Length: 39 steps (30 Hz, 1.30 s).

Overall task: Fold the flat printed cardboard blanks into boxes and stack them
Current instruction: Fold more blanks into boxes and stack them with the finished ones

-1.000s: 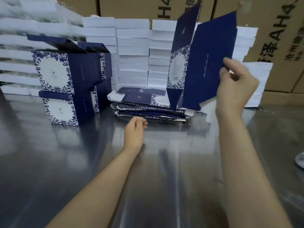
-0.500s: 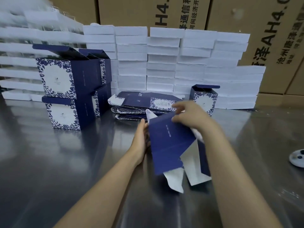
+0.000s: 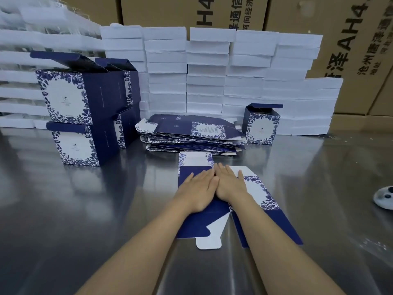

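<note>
Head view: one blank (image 3: 212, 218) now lies flat on the steel table (image 3: 85, 209), near centre, with both hands on top of it. One second ago the right hand held it upright in the air, far right; half a second ago both hands were bringing it down half-opened. Left hand (image 3: 196, 193) and right hand (image 3: 230, 186) press side by side, fingers straight and flat, gripping nothing. Printed floral panel shows to the right of the right hand, white tab pokes out at the near edge. Judgement: pressing down sets the creases before erecting the box; folding proper not yet begun on this piece. Pile of remaining blanks (image 3: 191, 135) sits just beyond, far centre. Stacked finished boxes (image 3: 85, 111) stand far left, two high; single folded box (image 3: 262, 126) stands far right of the pile, against the white foam slabs (image 3: 208, 71).
</note>
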{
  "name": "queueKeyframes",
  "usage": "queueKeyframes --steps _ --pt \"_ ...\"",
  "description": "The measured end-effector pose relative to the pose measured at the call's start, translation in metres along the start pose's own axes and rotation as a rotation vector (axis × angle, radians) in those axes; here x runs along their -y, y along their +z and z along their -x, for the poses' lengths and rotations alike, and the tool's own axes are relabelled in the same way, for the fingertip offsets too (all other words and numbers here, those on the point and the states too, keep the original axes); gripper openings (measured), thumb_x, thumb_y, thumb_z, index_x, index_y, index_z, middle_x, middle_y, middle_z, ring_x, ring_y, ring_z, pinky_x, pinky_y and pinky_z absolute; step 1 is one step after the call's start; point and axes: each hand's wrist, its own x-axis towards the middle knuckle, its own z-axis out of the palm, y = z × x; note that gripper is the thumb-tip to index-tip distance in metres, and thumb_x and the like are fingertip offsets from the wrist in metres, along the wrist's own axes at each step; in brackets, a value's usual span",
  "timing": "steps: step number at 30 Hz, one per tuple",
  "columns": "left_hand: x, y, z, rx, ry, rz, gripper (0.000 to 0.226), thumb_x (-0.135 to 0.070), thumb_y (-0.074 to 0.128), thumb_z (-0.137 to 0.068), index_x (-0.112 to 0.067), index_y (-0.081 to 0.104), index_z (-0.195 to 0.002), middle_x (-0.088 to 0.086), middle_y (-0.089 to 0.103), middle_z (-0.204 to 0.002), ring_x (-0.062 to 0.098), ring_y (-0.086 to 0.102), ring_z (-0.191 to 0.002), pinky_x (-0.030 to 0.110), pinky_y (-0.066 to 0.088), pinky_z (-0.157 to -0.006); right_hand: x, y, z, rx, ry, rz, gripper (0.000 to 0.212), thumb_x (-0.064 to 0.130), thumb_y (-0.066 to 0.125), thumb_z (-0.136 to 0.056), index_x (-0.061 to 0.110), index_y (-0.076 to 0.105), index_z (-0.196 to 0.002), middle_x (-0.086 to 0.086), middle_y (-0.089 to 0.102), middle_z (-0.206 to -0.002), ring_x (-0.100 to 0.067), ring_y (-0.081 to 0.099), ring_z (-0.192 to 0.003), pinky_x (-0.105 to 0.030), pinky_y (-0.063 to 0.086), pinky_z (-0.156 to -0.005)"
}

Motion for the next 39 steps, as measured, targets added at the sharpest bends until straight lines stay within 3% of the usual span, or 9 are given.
queueKeyframes --steps 6,10,13,16,20,23,27,34,39 --pt "0.007 -0.010 -0.004 0.076 -0.162 -0.187 0.063 -0.056 0.007 -0.100 -0.025 0.008 -0.155 -0.010 0.001 -0.162 0.012 -0.004 -0.149 0.043 -0.008 -0.119 -0.013 -0.007 0.005 -0.007 0.135 -0.095 0.060 0.049 0.008 -0.102 0.023 -0.001 -0.155 0.000 -0.008 -0.162 -0.023 -0.009 -0.149 -0.055 -0.013 -0.114" --pt "0.029 -0.023 0.005 -0.004 -0.427 -0.249 0.083 -0.070 0.019 -0.093 -0.018 0.006 -0.155 -0.002 -0.004 -0.163 0.024 -0.009 -0.149 0.051 -0.007 -0.116 -0.055 -0.013 0.012 -0.035 0.417 -0.068 0.078 0.059 0.012 -0.098 0.005 -0.003 -0.153 -0.013 -0.011 -0.161 -0.030 -0.015 -0.147 -0.056 -0.011 -0.114" --pt "0.034 -0.025 0.013 -0.192 -0.564 -0.247 0.074 -0.062 0.033 -0.093 -0.006 0.042 -0.140 0.014 0.031 -0.153 0.034 0.017 -0.145 0.050 0.003 -0.117 -0.078 -0.021 0.015 -0.061 0.501 -0.111 0.084 0.062 0.023 -0.096 0.002 0.008 -0.153 -0.019 0.001 -0.161 -0.034 -0.006 -0.148 -0.054 -0.010 -0.115" --pt "0.032 -0.022 0.013 -0.369 -0.377 0.035 0.036 -0.039 0.048 -0.094 -0.007 0.061 -0.084 0.012 0.065 -0.094 0.031 0.056 -0.104 0.038 0.044 -0.092 -0.085 -0.029 0.013 -0.116 0.309 -0.308 0.064 0.053 0.038 -0.097 0.007 0.043 -0.141 -0.014 0.038 -0.150 -0.032 0.032 -0.139 -0.048 0.018 -0.117" --pt "0.036 -0.034 0.012 -0.494 -0.399 0.581 0.019 -0.033 0.058 -0.089 -0.019 0.070 -0.089 -0.003 0.069 -0.087 0.021 0.063 -0.086 0.032 0.048 -0.076 -0.080 -0.045 0.028 -0.150 0.185 -1.203 0.046 0.041 0.067 -0.081 0.006 0.068 -0.111 -0.012 0.071 -0.109 -0.030 0.066 -0.101 -0.040 0.051 -0.092" --pt "0.031 -0.044 0.015 -0.409 -0.346 1.123 0.017 -0.028 0.062 -0.089 -0.017 0.075 -0.089 0.002 0.075 -0.084 0.022 0.070 -0.076 0.029 0.055 -0.066 -0.072 -0.055 0.040 0.018 0.022 -1.737 0.041 0.036 0.062 -0.078 0.010 0.069 -0.108 -0.012 0.074 -0.102 -0.026 0.072 -0.087 -0.032 0.058 -0.068" --pt "0.022 -0.052 0.016 -0.241 -0.287 1.432 0.022 -0.031 0.057 -0.095 -0.018 0.075 -0.090 -0.003 0.076 -0.080 0.008 0.071 -0.067 0.014 0.051 -0.052 -0.057 -0.047 0.047 0.139 0.081 -1.772 0.034 0.039 0.062 -0.073 0.012 0.077 -0.088 -0.013 0.075 -0.086 -0.026 0.072 -0.070 -0.031 0.057 -0.057" --pt "0.028 -0.056 0.028 -0.040 -0.279 1.606 0.025 -0.030 0.068 -0.069 -0.011 0.079 -0.082 0.009 0.074 -0.079 0.022 0.071 -0.062 0.026 0.056 -0.055 -0.053 -0.046 0.043 0.147 0.078 -1.860 0.045 0.051 0.054 -0.081 0.015 0.079 -0.073 -0.010 0.075 -0.079 -0.025 0.072 -0.064 -0.030 0.056 -0.054" --pt "0.033 -0.060 0.031 -0.082 -0.298 1.668 0.028 -0.029 0.072 -0.066 -0.009 0.079 -0.083 0.011 0.075 -0.086 0.025 0.072 -0.070 0.032 0.058 -0.063 -0.062 -0.043 0.043 0.193 0.108 -1.767 0.031 0.037 0.060 -0.076 0.012 0.078 -0.078 -0.011 0.074 -0.078 -0.027 0.071 -0.064 -0.033 0.057 -0.055"
